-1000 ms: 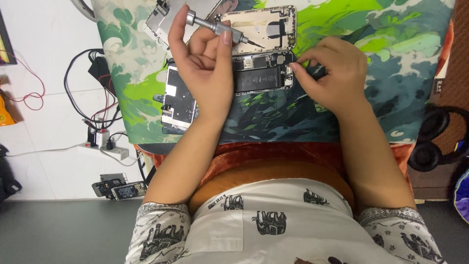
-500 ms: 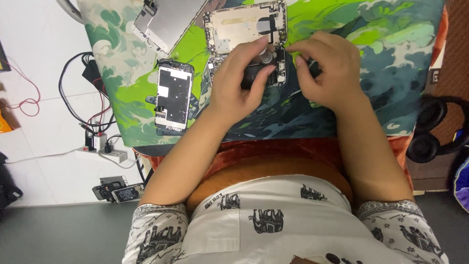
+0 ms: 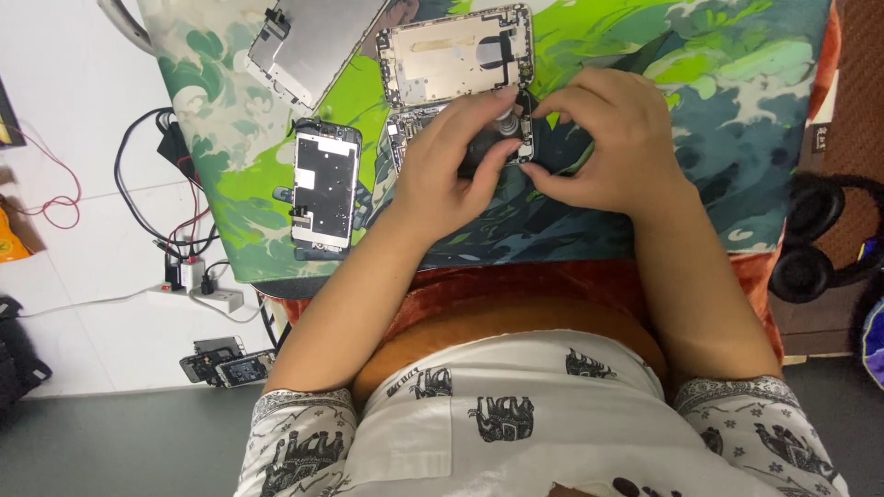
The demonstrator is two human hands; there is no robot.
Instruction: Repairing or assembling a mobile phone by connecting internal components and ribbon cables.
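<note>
My left hand rests on the opened phone body, fingers curled down over its dark lower half, with the fingertips pressed against a small dark part near the body's right edge. My right hand comes in from the other side, thumb and forefinger pinched close together on that same part, so both hands meet over it; I cannot tell which hand actually bears its weight, or whether it is lifted off the phone at all. Just beyond my fingertips lies an empty metal phone frame, flat and touching or nearly touching the opened body. To the left of my left hand, a little apart, a detached screen panel lies face down with its metal backing up. Farther off, up and left of that hand, a second flat panel sits tilted at an angle. All of this rests on a green and teal printed mat covering the bench. Well to the right of my right hand, black headphones lie off the mat's edge.
</note>
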